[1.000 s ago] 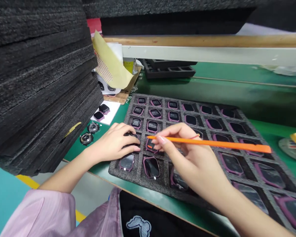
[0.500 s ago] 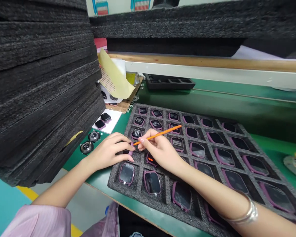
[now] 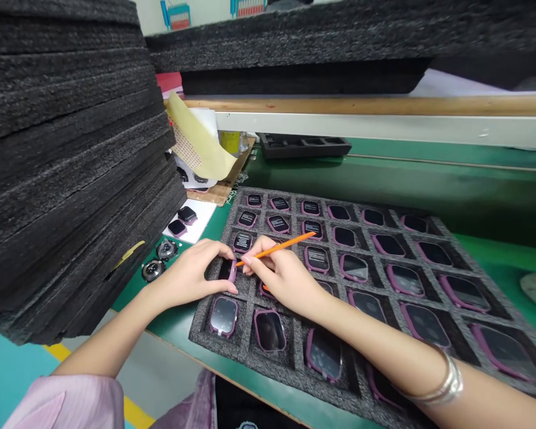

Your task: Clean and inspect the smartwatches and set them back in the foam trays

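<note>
A grey foam tray (image 3: 295, 351) with many pockets lies on the green bench, each pocket holding a purple-rimmed watch case. My left hand (image 3: 192, 273) pinches one watch case (image 3: 229, 270) and tips it up out of its pocket in the tray's left column. My right hand (image 3: 282, 275) is closed on a thin orange stick (image 3: 274, 249), with its near tip right against that lifted case. A silver bangle (image 3: 442, 381) sits on my right wrist.
A tall stack of black foam sheets (image 3: 67, 155) stands close on the left. Two loose watch cases on white paper (image 3: 183, 219) and two round metal parts (image 3: 159, 259) lie beside it. A black plastic tray (image 3: 301, 145) and a yellow sheet (image 3: 201, 138) are at the back.
My right hand swung the orange stick from pointing right to pointing at the left column. My left hand raised a watch case on edge from its pocket. The camera shifted slightly.
</note>
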A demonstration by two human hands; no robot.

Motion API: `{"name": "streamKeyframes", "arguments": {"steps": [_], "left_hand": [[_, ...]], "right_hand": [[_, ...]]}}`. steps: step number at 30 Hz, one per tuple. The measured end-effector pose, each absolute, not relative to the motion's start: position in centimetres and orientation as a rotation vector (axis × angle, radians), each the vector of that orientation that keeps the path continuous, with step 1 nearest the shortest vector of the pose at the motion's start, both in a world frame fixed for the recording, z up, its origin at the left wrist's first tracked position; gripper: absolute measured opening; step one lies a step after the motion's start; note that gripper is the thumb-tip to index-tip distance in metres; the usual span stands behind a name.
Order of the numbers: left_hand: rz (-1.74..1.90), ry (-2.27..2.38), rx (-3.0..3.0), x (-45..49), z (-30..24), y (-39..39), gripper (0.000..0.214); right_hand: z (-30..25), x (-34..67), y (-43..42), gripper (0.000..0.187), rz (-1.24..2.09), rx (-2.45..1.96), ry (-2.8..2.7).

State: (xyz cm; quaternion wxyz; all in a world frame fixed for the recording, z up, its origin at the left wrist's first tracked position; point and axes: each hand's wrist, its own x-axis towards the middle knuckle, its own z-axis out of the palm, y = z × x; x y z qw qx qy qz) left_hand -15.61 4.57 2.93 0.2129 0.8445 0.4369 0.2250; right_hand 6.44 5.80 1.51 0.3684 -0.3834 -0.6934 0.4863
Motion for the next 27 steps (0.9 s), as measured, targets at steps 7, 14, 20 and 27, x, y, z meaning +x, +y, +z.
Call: {"name": "streamKeyframes", "arguments": {"steps": [7, 14, 20, 27], "left_hand": [[0.562, 0.990, 2.568, -11.5, 5.1, 5.1, 0.028], [0.452, 0.697, 2.862, -8.7, 3.0, 5.8, 0.041], [0.649, 0.721, 2.692, -10.7, 2.4, 6.0, 0.031], [0.710, 0.766, 2.634, -10.7, 2.1, 5.6, 0.031]], "right_hand": [[3.3, 10.0, 7.4, 0.028, 1.185, -1.045, -1.609], [2.7, 12.8, 6.7, 0.046, 1.199, -1.087, -1.540], [1.9, 13.3, 5.7, 0.038, 1.230, -1.066, -1.596], [1.3, 12.6, 5.6, 0.027, 1.229, -1.056, -1.722]]}}
